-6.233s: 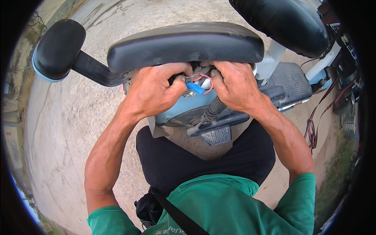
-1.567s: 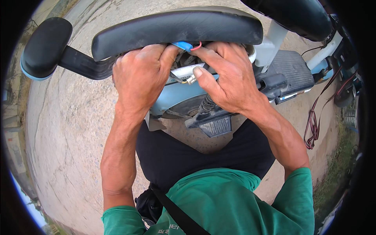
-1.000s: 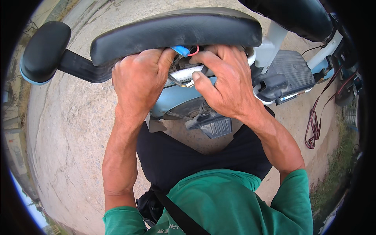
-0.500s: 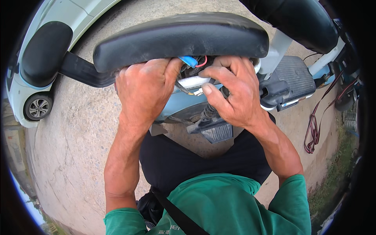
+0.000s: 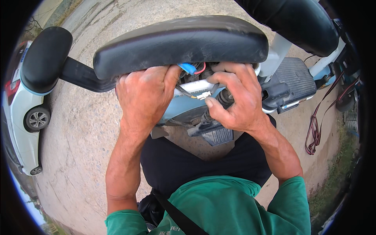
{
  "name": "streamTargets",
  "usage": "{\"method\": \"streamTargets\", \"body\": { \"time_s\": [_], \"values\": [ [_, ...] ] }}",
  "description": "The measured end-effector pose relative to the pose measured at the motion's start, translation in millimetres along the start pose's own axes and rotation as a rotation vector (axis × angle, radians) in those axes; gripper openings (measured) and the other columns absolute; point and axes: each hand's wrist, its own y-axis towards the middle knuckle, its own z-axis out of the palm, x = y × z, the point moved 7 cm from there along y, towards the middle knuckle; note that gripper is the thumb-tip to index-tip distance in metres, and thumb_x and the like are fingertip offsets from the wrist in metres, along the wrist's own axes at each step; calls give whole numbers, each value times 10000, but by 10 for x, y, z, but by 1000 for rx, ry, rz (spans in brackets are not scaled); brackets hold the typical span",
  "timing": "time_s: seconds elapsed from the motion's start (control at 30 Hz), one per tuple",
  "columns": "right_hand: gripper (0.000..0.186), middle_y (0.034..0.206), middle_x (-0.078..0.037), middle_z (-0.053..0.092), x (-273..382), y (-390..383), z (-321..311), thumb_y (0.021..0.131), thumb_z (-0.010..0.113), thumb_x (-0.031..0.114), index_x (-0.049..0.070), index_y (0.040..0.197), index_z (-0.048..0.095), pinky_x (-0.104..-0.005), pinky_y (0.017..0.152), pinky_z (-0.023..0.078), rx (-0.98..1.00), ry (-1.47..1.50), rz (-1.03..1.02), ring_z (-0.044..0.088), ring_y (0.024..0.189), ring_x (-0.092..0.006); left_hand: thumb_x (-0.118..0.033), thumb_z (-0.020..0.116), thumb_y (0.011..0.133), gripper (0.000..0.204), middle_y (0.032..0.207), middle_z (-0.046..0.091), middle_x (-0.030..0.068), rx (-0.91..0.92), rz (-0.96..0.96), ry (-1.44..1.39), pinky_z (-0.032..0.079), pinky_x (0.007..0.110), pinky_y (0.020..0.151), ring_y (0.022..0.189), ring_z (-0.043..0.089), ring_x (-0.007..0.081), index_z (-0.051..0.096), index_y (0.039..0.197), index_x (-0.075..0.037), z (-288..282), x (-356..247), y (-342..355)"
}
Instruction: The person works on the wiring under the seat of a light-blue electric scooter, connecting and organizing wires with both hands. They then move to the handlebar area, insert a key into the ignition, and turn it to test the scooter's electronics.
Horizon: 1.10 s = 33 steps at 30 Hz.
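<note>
A black seat pad [image 5: 180, 45] spans the upper middle of a pale blue scooter. My left hand [image 5: 145, 98] has its bent fingers tucked under the pad’s lower edge; whatever they grip is hidden. Beside them hang a blue sleeved connector [image 5: 187, 68] and a red wire loop [image 5: 202, 69]. My right hand [image 5: 241, 102] reaches under the pad with loosely bent fingers, its thumb apart from the index finger. A white connector [image 5: 203, 95] on thin wires lies close to that thumb, below a silver frame bar [image 5: 191, 87].
At left stand a padded backrest [image 5: 46, 58] and a white car [image 5: 25, 141]. A footboard [image 5: 293, 78] and black cushion [image 5: 293, 23] sit at right. Reddish cords [image 5: 313, 133] hang beside them. My knees [image 5: 162, 152] are under the scooter’s side.
The white car, absent a second ago, has slid down along the left. My right thumb sits below the white connector. Since the oldest frame, the blue connector has shifted up against the pad.
</note>
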Motion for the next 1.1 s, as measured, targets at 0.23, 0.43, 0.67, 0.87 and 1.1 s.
{"method": "streamTargets", "body": {
  "time_s": [0.23,0.43,0.67,0.87,1.1],
  "values": [
    [450,1125,-76,692,-73,-33,-7,668,886,188,76,1074,728,-425,821,518,-18,-21,-43,631,949,-290,-231,779,979,253,681,699,168,-6,16,21,521,415,580,597,705,355,810,824,-33,4,-21,3],
    [485,1136,-55,693,-55,5,59,680,871,222,122,1139,751,-431,829,514,-16,-98,-19,635,984,-290,-258,787,981,261,696,717,171,38,-20,30,532,418,602,616,717,355,824,859,-31,19,-21,-4],
    [552,1169,-68,650,3,62,105,689,827,261,151,1225,752,-489,883,463,-5,-145,32,597,1084,-318,-256,794,981,247,707,719,180,25,-22,10,534,421,608,632,718,372,827,899,-25,-5,-60,6],
    [595,1130,-102,596,69,137,142,678,797,304,133,1245,743,-490,842,418,54,-181,153,548,1098,-336,-239,821,949,225,743,728,191,25,-40,-4,540,410,626,643,716,361,822,933,-15,-10,-64,6],
    [583,1252,-163,578,58,111,159,694,794,285,121,1251,746,-537,986,437,81,-179,202,534,1180,-406,-196,836,848,231,765,738,186,24,-92,-46,547,383,646,652,719,344,826,988,-12,8,-52,22]
  ]
}}
